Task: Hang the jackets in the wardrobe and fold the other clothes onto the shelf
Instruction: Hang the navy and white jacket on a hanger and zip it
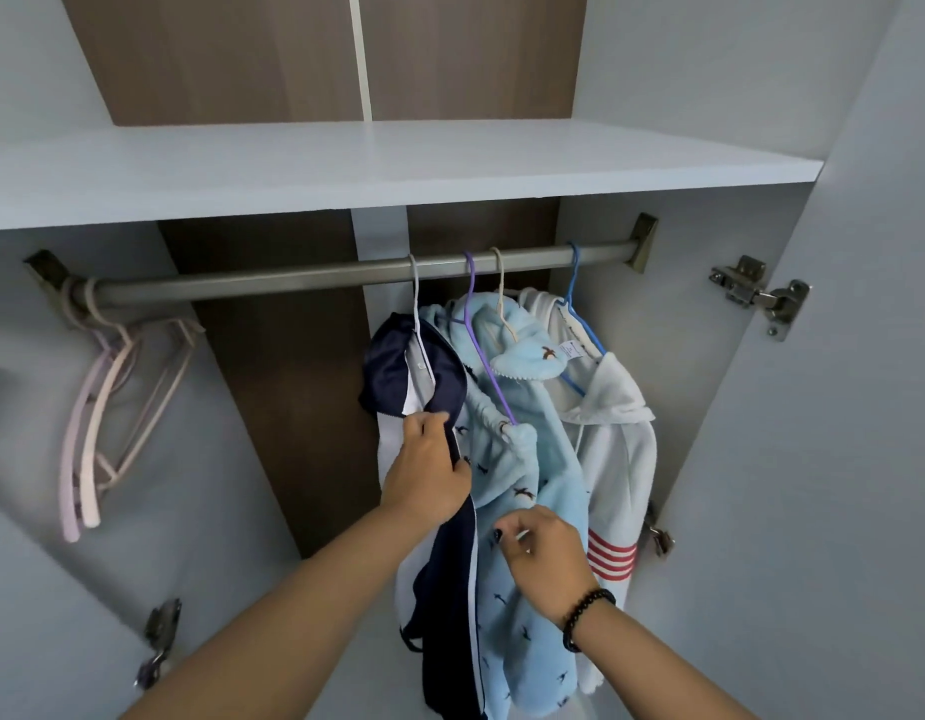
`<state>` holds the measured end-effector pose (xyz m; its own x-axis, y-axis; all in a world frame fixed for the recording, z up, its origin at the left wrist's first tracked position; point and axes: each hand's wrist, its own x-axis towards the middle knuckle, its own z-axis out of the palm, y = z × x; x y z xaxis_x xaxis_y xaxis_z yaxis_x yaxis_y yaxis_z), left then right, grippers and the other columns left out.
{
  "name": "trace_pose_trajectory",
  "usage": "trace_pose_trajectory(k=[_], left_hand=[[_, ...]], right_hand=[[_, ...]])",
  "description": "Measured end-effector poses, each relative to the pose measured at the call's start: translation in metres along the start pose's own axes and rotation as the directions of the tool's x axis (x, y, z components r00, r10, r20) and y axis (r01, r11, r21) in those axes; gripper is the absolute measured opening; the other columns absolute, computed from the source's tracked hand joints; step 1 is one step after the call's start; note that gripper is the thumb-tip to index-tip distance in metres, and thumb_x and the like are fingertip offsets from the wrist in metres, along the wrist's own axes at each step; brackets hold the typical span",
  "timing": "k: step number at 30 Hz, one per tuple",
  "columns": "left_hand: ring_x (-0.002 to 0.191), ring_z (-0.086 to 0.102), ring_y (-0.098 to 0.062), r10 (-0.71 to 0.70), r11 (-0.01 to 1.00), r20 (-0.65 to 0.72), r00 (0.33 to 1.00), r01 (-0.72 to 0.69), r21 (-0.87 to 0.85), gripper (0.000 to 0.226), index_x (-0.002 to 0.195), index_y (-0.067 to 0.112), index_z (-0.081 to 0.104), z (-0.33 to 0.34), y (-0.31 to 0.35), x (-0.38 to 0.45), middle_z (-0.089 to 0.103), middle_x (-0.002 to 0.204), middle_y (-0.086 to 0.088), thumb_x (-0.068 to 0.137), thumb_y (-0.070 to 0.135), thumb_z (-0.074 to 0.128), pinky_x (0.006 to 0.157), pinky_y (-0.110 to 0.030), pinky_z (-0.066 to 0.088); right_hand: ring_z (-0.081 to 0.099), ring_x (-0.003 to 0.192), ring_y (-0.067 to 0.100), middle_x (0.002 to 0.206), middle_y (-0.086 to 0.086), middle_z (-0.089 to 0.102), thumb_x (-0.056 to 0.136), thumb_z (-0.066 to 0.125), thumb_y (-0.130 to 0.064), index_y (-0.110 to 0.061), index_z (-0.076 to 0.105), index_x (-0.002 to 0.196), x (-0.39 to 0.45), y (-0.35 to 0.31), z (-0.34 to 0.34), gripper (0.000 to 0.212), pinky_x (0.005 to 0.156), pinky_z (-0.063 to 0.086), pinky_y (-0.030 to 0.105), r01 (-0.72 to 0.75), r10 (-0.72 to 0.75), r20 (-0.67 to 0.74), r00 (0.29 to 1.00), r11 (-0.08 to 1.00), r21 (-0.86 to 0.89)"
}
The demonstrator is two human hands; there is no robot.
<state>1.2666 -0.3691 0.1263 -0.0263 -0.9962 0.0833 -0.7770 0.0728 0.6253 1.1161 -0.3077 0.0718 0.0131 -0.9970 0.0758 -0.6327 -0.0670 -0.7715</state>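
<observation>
Up close from the head camera, a wardrobe stands open, with a white shelf point(398, 163) on top and a grey rail point(294, 278) under it. Jackets hang on the right half of the rail. On the left is a dark blue and white jacket point(439, 376) on a grey hanger point(414, 293). Next to it is a light blue fluffy jacket point(543, 485) with tiny birds on it, on a purple hanger point(473, 314). A cream hanger point(499, 298) hangs right beside that one. On the far right is a white hooded jacket point(616, 433) with red stripes, on a blue hanger point(574, 283).

The left hand point(426, 475) grips the front edge of the dark blue and white jacket, with its fingers curled around the cloth. The right hand point(543, 548) is lower down, touching the light blue fluffy jacket. Its finger and thumb pinch something small and white there, but it is too small to tell what. A bead bracelet point(587, 613) is on that wrist.

Some spare hangers point(107, 423), pink and cream, hang in a bunch at the left end of the rail.
</observation>
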Motion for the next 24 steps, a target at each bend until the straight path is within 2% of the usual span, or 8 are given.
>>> trace_pose_trajectory(k=[4, 8, 11, 13, 16, 20, 24], left_hand=[[0.097, 0.060, -0.023, 0.025, 0.997, 0.051, 0.998, -0.029, 0.078, 0.040, 0.128, 0.019, 0.045, 0.001, 0.003, -0.029, 0.035, 0.133, 0.000, 0.090, 0.019, 0.054, 0.089, -0.041, 0.050], [0.094, 0.061, -0.016, 0.064, 0.989, 0.098, 0.993, -0.076, 0.128, 0.031, 0.121, 0.024, 0.051, 0.007, 0.010, -0.060, 0.041, 0.128, 0.007, 0.090, 0.024, 0.055, 0.088, -0.039, 0.051], [0.096, 0.058, -0.013, 0.097, 0.981, 0.137, 0.986, -0.119, 0.156, 0.029, 0.118, 0.025, 0.054, 0.015, 0.014, -0.081, 0.046, 0.123, 0.008, 0.090, 0.026, 0.055, 0.086, -0.032, 0.049], [0.098, 0.057, -0.012, 0.124, 0.975, 0.187, 0.974, -0.154, 0.157, 0.028, 0.118, 0.024, 0.055, 0.020, 0.015, -0.094, 0.052, 0.121, 0.008, 0.089, 0.025, 0.055, 0.086, -0.029, 0.048], [0.098, 0.060, -0.013, 0.137, 0.976, 0.302, 0.944, -0.181, 0.122, 0.027, 0.116, 0.021, 0.058, 0.023, 0.019, -0.107, 0.064, 0.109, 0.007, 0.089, 0.023, 0.054, 0.088, -0.034, 0.052], [0.094, 0.060, -0.012, 0.181, 0.960, 0.414, 0.892, -0.252, 0.125, 0.028, 0.117, 0.023, 0.057, 0.021, 0.035, -0.125, 0.066, 0.108, 0.008, 0.089, 0.027, 0.054, 0.086, -0.033, 0.053], [0.091, 0.060, -0.010, 0.245, 0.938, 0.451, 0.858, -0.328, 0.114, 0.027, 0.117, 0.024, 0.057, 0.019, 0.042, -0.151, 0.067, 0.107, 0.011, 0.090, 0.029, 0.055, 0.085, -0.032, 0.053]], right_hand=[[0.054, 0.071, -0.002, 0.095, -0.006, 0.060, 0.093, 0.053, -0.011, -0.021, 0.064, 0.090, -0.013, 0.008, -0.023, 0.015, 0.061, 0.039, 0.000, 0.002, -0.003, 0.036, 0.999, 1.000, 0.025], [0.056, 0.074, 0.003, 0.088, -0.009, 0.059, 0.091, 0.053, -0.013, -0.018, 0.064, 0.100, -0.029, 0.022, -0.045, 0.015, 0.059, 0.040, 0.002, -0.020, 0.023, 0.126, 0.992, 1.000, -0.021], [0.054, 0.077, 0.000, 0.094, -0.008, 0.058, 0.091, 0.055, -0.013, -0.019, 0.062, 0.105, -0.045, 0.033, -0.061, 0.017, 0.059, 0.039, 0.001, -0.034, 0.043, 0.140, 0.989, 0.997, -0.063], [0.055, 0.084, 0.004, 0.097, -0.009, 0.057, 0.091, 0.056, -0.015, -0.022, 0.059, 0.108, -0.060, 0.039, -0.071, 0.018, 0.064, 0.039, 0.003, -0.061, 0.073, 0.136, 0.988, 0.994, -0.090], [0.053, 0.095, 0.006, 0.104, -0.010, 0.058, 0.091, 0.056, -0.021, -0.023, 0.058, 0.115, -0.081, 0.048, -0.086, 0.023, 0.078, 0.037, 0.010, -0.064, 0.092, 0.135, 0.987, 0.977, -0.203], [0.052, 0.094, 0.007, 0.109, -0.009, 0.058, 0.090, 0.056, -0.027, -0.024, 0.059, 0.119, -0.120, 0.049, -0.096, 0.029, 0.083, 0.038, 0.013, -0.063, 0.117, 0.150, 0.982, 0.944, -0.324], [0.056, 0.100, 0.010, 0.115, -0.007, 0.060, 0.090, 0.057, -0.027, -0.023, 0.060, 0.120, -0.164, 0.043, -0.095, 0.031, 0.086, 0.042, 0.016, -0.110, 0.147, 0.074, 0.986, 0.926, -0.362]])
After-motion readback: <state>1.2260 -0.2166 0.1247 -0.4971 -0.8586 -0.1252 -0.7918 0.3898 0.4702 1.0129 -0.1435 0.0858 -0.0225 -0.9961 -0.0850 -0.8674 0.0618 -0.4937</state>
